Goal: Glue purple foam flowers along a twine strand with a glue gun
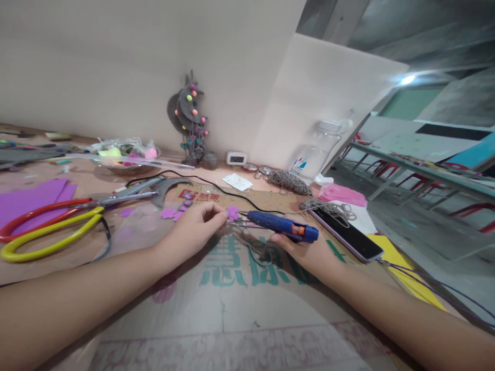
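Observation:
My left hand [199, 225] is closed, its thumb and forefinger pinching the edge of a small purple felt flower [232, 213]. The blue glue gun [284, 225] is in my right hand [301, 251], its nozzle pointing left and meeting the flower. Thin grey cord [247, 239] hangs below, between my hands. More purple flower pieces [168, 213] lie just left of my left fingertips on the printed cardboard [235, 309]. My right fingers are mostly hidden behind the gun.
Red and yellow scissors [54, 239] and purple felt [31, 201] lie left. A bowl [124, 165], grey moon ornament [189, 121] and timer [236, 158] stand behind. Right are cord [288, 181], a bottle [315, 152] and phone [348, 234]. A black cable [216, 180] crosses behind my hands.

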### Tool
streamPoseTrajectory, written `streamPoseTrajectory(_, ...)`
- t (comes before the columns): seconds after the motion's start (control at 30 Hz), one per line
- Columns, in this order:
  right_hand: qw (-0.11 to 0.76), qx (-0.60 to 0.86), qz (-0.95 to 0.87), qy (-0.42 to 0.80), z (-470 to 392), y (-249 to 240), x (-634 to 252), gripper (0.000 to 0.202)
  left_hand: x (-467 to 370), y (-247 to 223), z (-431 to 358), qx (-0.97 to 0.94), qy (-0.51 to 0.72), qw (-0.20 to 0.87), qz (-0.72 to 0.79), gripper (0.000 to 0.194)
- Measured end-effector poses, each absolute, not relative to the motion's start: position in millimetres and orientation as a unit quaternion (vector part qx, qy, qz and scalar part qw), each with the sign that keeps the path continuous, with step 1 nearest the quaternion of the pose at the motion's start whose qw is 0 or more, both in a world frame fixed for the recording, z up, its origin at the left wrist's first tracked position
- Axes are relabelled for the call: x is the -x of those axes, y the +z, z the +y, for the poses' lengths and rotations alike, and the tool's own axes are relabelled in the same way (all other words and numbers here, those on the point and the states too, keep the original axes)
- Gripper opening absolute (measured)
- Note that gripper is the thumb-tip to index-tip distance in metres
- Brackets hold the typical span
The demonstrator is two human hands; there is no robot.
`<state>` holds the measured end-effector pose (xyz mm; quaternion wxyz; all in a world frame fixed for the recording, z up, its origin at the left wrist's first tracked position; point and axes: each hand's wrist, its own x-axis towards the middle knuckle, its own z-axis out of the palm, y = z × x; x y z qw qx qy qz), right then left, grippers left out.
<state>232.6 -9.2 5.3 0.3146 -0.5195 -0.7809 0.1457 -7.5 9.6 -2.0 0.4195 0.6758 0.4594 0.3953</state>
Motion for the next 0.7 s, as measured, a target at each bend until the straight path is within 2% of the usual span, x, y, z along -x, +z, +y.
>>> streamPoseTrajectory(0.23,0.343,0.437,-0.793,0.251,-19,18,-229,0.027,7,-3,13,-0.659,0.413,0.423,0.465,0.023)
streamPoseTrajectory(0.37,0.418,0.439,-0.745,0.276,-15,31,-226,0.028,6,-4,11,-0.649,0.42,0.444,0.453,0.021)
streamPoseTrajectory(0.47,0.432,0.49,-0.72,0.237,9,45,-221,0.034,5,-5,10,-0.651,0.415,0.446,0.454,0.022)
streamPoseTrajectory(0.57,0.419,0.545,-0.713,0.138,54,53,-217,0.036,6,-5,9,-0.661,0.411,0.43,0.457,0.022)
streamPoseTrajectory(0.7,0.352,0.61,-0.7,0.119,120,39,-211,0.035,5,-5,10,-0.668,0.407,0.426,0.455,0.022)
